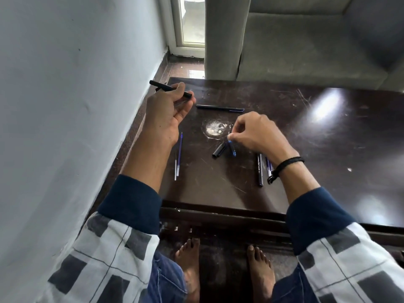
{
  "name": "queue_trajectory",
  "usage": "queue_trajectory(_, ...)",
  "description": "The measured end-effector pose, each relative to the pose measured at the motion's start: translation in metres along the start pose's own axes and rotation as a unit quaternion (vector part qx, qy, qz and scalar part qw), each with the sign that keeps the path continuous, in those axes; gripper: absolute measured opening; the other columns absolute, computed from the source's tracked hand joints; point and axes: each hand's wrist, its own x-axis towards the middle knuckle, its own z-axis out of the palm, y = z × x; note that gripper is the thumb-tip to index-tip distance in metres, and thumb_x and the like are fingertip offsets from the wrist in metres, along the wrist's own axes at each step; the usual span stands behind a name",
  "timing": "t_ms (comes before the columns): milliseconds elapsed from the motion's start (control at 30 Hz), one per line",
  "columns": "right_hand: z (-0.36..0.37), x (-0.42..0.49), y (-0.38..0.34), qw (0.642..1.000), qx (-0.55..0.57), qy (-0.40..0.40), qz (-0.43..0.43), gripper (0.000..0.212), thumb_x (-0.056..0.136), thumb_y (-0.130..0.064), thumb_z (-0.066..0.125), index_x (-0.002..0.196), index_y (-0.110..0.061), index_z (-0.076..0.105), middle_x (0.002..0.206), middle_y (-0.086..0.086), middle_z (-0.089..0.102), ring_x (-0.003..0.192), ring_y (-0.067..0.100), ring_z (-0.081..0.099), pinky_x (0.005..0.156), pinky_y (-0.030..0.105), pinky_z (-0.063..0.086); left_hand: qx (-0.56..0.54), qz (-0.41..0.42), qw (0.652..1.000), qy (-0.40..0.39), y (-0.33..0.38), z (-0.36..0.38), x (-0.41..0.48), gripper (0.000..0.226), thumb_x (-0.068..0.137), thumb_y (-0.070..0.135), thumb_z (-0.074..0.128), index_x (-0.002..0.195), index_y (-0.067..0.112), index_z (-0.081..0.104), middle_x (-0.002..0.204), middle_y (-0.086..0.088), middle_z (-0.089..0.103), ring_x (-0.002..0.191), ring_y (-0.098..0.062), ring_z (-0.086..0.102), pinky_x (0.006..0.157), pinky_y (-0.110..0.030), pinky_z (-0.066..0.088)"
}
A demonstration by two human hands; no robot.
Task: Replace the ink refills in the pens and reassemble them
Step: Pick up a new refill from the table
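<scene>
- A person's left hand [168,114] is holding a slim black plastic pen barrel [169,88] over the far left corner of the dark brown glossy wooden desk [317,160]. Thumb and curled fingers are pinching its middle, seemingly so that both ends are sticking out free for refitting.
- The right hand [253,134] is reaching down at mid-desk, its fingertips pressing together and pinching the top of a short blue plastic pen piece [232,148]. That piece's far end is meeting a short black plastic pen piece [219,150], probably the next part for the barrel.
- Two thin refills are lying side by side toward the left edge: one blue-filled plastic refill [179,154] and one pale slender refill [175,168], apparently sorted apart.
- Two whole pens are resting on the desk: a long dark pen with a blue tip [219,108] toward the far edge and a black printed pen [259,170] by the right wrist.
- Further blue-and-clear refills [269,166] are lying beside that printed pen, partly hidden by the wrist, so their count cannot be told.
</scene>
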Motion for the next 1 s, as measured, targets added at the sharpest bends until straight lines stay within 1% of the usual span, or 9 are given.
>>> queue_trajectory(100, 0.016, -0.003, -0.019, 0.998, -0.026, -0.022, -0.061, 0.007, 0.086, -0.030, 0.074, 0.083, -0.026, 0.069, 0.091, -0.001, 0.073, 0.092, 0.025, 0.068, 0.077, 0.033, 0.050, 0.016, 0.005, 1.000, 0.004, 0.001, -0.006, 0.001, 0.006, 0.093, 0.009, 0.068, 0.097, 0.005, 0.066, 0.079, -0.008, 0.074, 0.077, -0.018, 0.074, 0.071, -0.023, 0.058)
queue_trajectory(167, 0.027, -0.007, -0.032, 0.992, -0.045, -0.046, -0.113, 0.003, 0.088, -0.028, 0.071, 0.091, -0.028, 0.072, 0.100, -0.002, 0.072, 0.096, 0.025, 0.068, 0.080, 0.033, 0.051, 0.019, 0.007, 1.000, 0.007, 0.002, -0.008, 0.002, 0.005, 0.093, 0.008, 0.068, 0.097, 0.005, 0.067, 0.076, -0.007, 0.074, 0.076, -0.017, 0.075, 0.073, -0.024, 0.058)
queue_trajectory(300, 0.051, -0.019, -0.048, 0.967, -0.072, -0.093, -0.225, 0.029, 0.094, -0.024, 0.066, 0.120, -0.034, 0.070, 0.113, -0.006, 0.065, 0.109, 0.020, 0.063, 0.087, 0.031, 0.046, 0.018, 0.011, 1.000, 0.008, 0.003, -0.010, 0.002, 0.002, 0.092, 0.008, 0.068, 0.093, 0.006, 0.067, 0.076, -0.007, 0.073, 0.074, -0.017, 0.074, 0.071, -0.023, 0.057)
queue_trajectory(433, 0.064, -0.023, -0.051, 0.954, -0.072, -0.114, -0.269, 0.043, 0.097, -0.023, 0.062, 0.136, -0.040, 0.062, 0.102, -0.013, 0.048, 0.112, 0.020, 0.060, 0.094, 0.041, 0.051, 0.015, 0.013, 1.000, 0.009, 0.002, -0.010, 0.002, 0.002, 0.092, 0.008, 0.068, 0.091, 0.006, 0.067, 0.078, -0.008, 0.072, 0.075, -0.017, 0.073, 0.075, -0.025, 0.059)
queue_trajectory(500, 0.066, -0.023, -0.052, 0.951, -0.079, -0.115, -0.277, 0.044, 0.098, -0.024, 0.060, 0.140, -0.041, 0.059, 0.101, -0.014, 0.043, 0.113, 0.019, 0.058, 0.095, 0.042, 0.051, 0.013, 0.013, 1.000, 0.008, 0.002, -0.010, 0.003, 0.002, 0.092, 0.008, 0.068, 0.091, 0.007, 0.067, 0.077, -0.007, 0.073, 0.076, -0.017, 0.074, 0.077, -0.025, 0.059)
queue_trajectory(633, 0.067, -0.024, -0.052, 0.950, -0.087, -0.111, -0.279, 0.041, 0.099, -0.027, 0.059, 0.139, -0.039, 0.060, 0.109, -0.009, 0.051, 0.116, 0.020, 0.057, 0.094, 0.043, 0.051, 0.013, 0.015, 1.000, 0.007, 0.001, -0.011, 0.003, 0.004, 0.092, 0.008, 0.068, 0.096, 0.005, 0.067, 0.078, -0.007, 0.074, 0.078, -0.018, 0.074, 0.078, -0.026, 0.059)
queue_trajectory(767, 0.063, -0.021, -0.049, 0.955, -0.084, -0.097, -0.267, 0.027, 0.095, -0.023, 0.063, 0.121, -0.027, 0.067, 0.114, -0.005, 0.060, 0.108, 0.022, 0.062, 0.088, 0.040, 0.052, 0.010, 0.012, 1.000, 0.005, 0.000, -0.008, 0.003, 0.001, 0.093, 0.007, 0.068, 0.093, 0.007, 0.067, 0.076, -0.006, 0.074, 0.077, -0.017, 0.074, 0.074, -0.025, 0.058)
queue_trajectory(900, 0.061, -0.021, -0.048, 0.959, -0.084, -0.080, -0.258, 0.030, 0.094, -0.020, 0.060, 0.122, -0.030, 0.065, 0.112, -0.006, 0.060, 0.103, 0.024, 0.062, 0.084, 0.042, 0.053, 0.011, 0.010, 1.000, 0.002, -0.002, -0.007, 0.004, 0.003, 0.092, 0.008, 0.069, 0.094, 0.008, 0.066, 0.078, -0.007, 0.074, 0.078, -0.018, 0.074, 0.071, -0.024, 0.058)
queue_trajectory(1000, 0.064, -0.022, -0.048, 0.954, -0.093, -0.084, -0.271, 0.031, 0.096, -0.016, 0.058, 0.120, -0.031, 0.069, 0.110, -0.004, 0.058, 0.102, 0.024, 0.062, 0.082, 0.045, 0.054, 0.010, 0.009, 1.000, 0.001, -0.002, -0.005, 0.004, 0.003, 0.092, 0.008, 0.069, 0.094, 0.008, 0.066, 0.078, -0.008, 0.074, 0.077, -0.018, 0.074, 0.068, -0.022, 0.057)
